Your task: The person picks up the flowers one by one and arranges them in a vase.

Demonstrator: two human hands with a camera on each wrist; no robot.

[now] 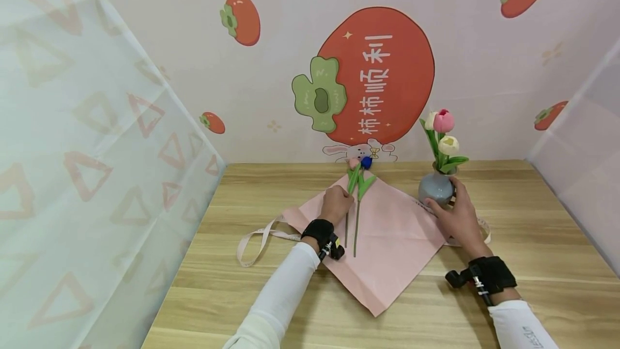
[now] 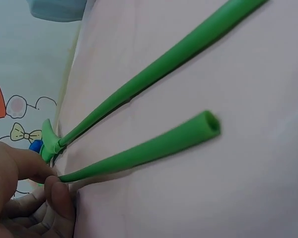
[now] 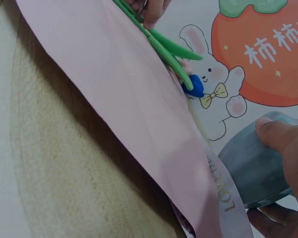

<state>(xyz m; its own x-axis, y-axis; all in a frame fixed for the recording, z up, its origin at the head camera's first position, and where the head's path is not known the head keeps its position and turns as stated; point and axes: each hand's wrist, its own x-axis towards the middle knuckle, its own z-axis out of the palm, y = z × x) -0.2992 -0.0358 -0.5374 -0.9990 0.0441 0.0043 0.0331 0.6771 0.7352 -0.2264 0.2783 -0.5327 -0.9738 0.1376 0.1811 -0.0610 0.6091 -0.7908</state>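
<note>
My left hand (image 1: 336,203) pinches the green stem of a pink artificial tulip (image 1: 354,163) over a sheet of pink wrapping paper (image 1: 387,252). In the left wrist view the hollow end of this stem (image 2: 188,134) points away from the fingers. Beside it on the paper lies a blue tulip (image 1: 366,162) with its long stem (image 1: 357,230). Around a grey-blue vase (image 1: 434,188) curls my right hand (image 1: 459,218), thumb on the near side. White and pink tulips (image 1: 443,122) stand in the vase. The right wrist view shows the vase (image 3: 253,163) between thumb and fingers.
A pale ribbon (image 1: 252,249) loops out from the paper's left side, and printed ribbon (image 3: 227,191) runs beside the vase. The wooden table (image 1: 232,295) ends at a printed backdrop (image 1: 271,90); side panels (image 1: 121,176) stand left and right.
</note>
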